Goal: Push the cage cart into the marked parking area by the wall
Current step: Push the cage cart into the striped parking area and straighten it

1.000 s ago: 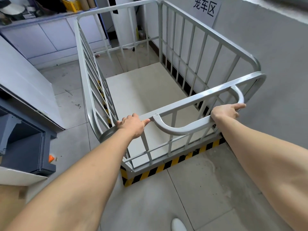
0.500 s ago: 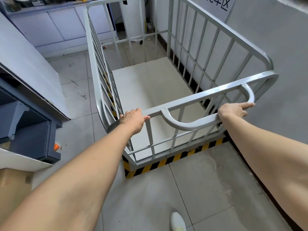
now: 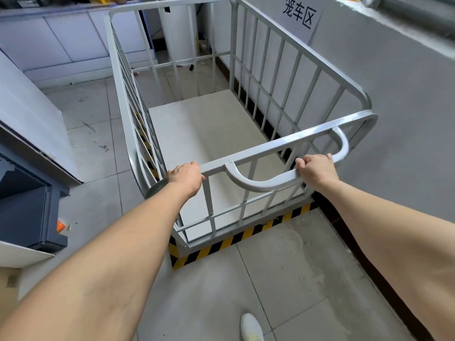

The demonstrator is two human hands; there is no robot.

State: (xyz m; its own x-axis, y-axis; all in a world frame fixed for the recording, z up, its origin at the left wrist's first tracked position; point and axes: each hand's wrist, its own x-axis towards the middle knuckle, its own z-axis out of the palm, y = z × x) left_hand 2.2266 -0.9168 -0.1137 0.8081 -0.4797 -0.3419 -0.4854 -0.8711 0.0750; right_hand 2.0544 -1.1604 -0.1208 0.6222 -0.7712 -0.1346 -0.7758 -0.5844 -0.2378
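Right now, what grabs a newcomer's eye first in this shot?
The grey cage cart fills the middle, empty, its right side close along the wall. The left hand grips its near top rail and the right hand grips the curved handle. Yellow-and-black floor tape runs just under the cart's near edge, and a paper sign hangs on the wall above.

White cabinets (image 3: pixel 49 43) fill the upper left; a dark grey machine (image 3: pixel 24 207) sits at left edge; a white shoe (image 3: pixel 251 327) shows at bottom.
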